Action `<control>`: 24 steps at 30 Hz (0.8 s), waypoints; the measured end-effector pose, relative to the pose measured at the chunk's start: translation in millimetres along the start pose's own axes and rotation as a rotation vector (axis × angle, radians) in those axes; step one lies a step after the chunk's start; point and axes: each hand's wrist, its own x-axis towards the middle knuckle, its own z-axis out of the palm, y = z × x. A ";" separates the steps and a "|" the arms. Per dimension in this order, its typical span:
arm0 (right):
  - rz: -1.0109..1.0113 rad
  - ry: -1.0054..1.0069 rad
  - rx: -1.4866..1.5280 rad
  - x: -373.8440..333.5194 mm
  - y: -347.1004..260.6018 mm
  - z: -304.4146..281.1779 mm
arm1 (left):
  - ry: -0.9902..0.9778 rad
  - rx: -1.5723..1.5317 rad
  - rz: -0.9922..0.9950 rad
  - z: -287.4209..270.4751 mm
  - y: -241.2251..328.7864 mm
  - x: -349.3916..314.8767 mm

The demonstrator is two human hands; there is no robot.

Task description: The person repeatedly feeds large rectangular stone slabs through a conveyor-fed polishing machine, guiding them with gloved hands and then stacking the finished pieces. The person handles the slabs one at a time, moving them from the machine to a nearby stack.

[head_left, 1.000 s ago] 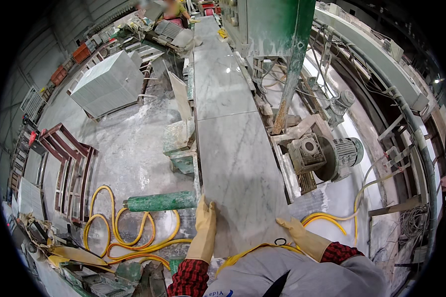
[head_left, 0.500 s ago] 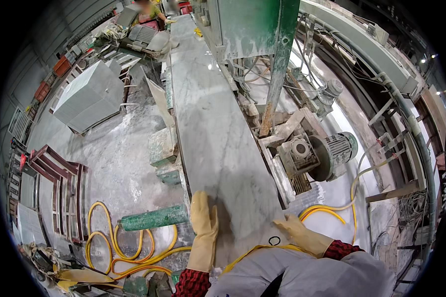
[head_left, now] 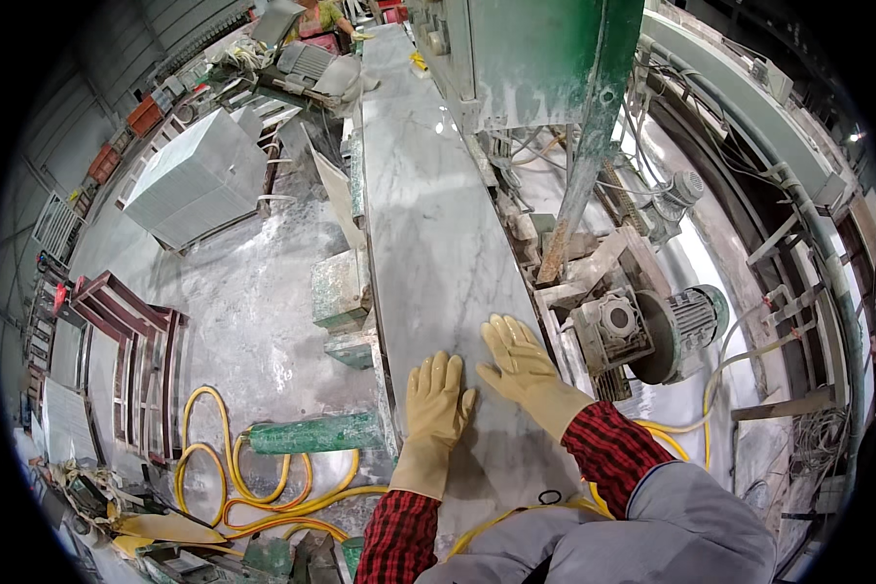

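A long grey-white marble slab (head_left: 438, 234) with darker veins runs away from me along a narrow machine bed. My left hand (head_left: 434, 399), in a cream rubber glove, lies palm down on the slab near its left edge, fingers stretched forward. Further forward and to the right, my right hand (head_left: 524, 362), gloved alike, rests flat on the slab with fingers extended. Neither hand grips anything. A small black ring (head_left: 550, 496) lies close to my body, by a yellow hose or strap.
A green roller (head_left: 313, 433) juts out left above coiled yellow hoses (head_left: 226, 453). On the right stand a motor with a disc (head_left: 686, 326) and a green machine housing (head_left: 535, 68). Stacked pale slabs (head_left: 200, 175) and brown racks (head_left: 146, 380) are left. Another person (head_left: 323, 21) is at the far end.
My right hand has moved forward and inward from the slab's near right edge onto its surface. My left hand has shifted right and now lies flat. The view has shifted slightly.
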 end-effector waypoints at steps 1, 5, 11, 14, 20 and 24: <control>-0.008 0.002 0.002 3.6 1.7 -0.3 | -0.005 0.005 -0.007 -0.4 1.2 0.6; -0.022 -0.011 0.006 12.9 8.9 3.9 | 0.022 0.003 -0.010 0.6 -1.3 -0.2; 0.072 -0.117 0.039 22.1 5.7 -5.7 | 0.021 0.039 -0.102 -13.5 11.2 -82.1; 0.124 -0.118 0.031 17.0 -12.3 -1.3 | -0.001 0.031 -0.175 -33.7 15.2 -157.7; -0.188 -0.076 0.048 -75.6 -128.0 32.4 | 0.059 0.134 -0.328 -23.0 2.3 -305.6; -0.405 -0.379 0.021 -127.7 -221.7 -1.3 | 0.175 0.042 -0.374 -32.2 -5.8 -358.7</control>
